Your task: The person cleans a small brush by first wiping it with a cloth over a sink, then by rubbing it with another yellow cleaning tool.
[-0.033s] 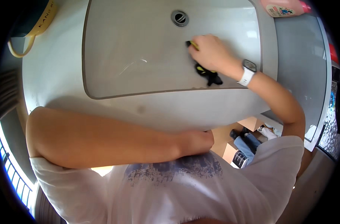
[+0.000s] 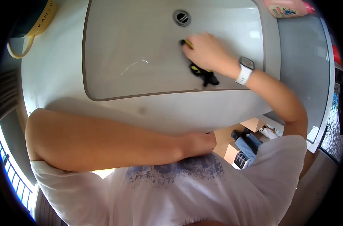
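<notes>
One limp black-yellow cloth [image 2: 209, 78] — right hand [image 2: 203, 51] gripping — glossy basin [image 2: 118, 41] beneath.

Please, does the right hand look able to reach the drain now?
Probably yes: the right hand is inside the sink, near the drain, and nothing visible blocks the way, though it holds the black cloth.

Mug [image 2: 43, 19] cut off above; black-yellow item [image 2: 207, 78] part-hidden.
</notes>
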Tool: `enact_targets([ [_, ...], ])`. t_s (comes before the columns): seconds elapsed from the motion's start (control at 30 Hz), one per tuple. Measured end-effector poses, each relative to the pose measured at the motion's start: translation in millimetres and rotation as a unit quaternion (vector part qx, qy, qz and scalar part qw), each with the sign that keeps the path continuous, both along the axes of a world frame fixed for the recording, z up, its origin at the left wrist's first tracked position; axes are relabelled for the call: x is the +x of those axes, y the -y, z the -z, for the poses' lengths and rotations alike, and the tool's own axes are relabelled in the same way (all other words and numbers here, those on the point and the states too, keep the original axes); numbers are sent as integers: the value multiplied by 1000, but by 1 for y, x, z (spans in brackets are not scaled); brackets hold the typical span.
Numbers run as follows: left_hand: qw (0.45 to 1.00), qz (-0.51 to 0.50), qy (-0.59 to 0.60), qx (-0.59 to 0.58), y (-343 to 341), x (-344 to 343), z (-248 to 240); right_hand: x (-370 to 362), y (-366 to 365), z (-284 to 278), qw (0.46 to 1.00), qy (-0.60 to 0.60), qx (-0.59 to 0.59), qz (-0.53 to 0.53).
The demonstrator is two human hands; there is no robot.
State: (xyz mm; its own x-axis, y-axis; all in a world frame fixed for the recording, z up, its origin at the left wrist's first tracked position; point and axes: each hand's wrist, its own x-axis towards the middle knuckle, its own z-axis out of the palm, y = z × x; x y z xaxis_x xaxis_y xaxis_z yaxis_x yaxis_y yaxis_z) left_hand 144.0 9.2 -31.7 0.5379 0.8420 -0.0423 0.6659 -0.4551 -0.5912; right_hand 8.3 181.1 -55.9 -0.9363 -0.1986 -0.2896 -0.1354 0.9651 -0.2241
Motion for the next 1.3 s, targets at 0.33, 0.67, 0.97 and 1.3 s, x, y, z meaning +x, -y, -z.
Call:
enact_targets([
  [0.33, 996, 28, 11, -86, 18, -1, 17, -54, 161, -3, 923, -68, -379, 21],
  [0.67, 919, -10, 297, -260, 14, -4, 18, -149, 175, 1, 866, 29, -406, 291],
  [0.97, 924, -26, 362, -116, 27, -7, 22, -142, 208, 6, 845, -166, -352, 367],
  [1.3, 932, -15, 363, 4, 30, -7, 24, -17, 193, -19, 926, -63, -372, 11],
])
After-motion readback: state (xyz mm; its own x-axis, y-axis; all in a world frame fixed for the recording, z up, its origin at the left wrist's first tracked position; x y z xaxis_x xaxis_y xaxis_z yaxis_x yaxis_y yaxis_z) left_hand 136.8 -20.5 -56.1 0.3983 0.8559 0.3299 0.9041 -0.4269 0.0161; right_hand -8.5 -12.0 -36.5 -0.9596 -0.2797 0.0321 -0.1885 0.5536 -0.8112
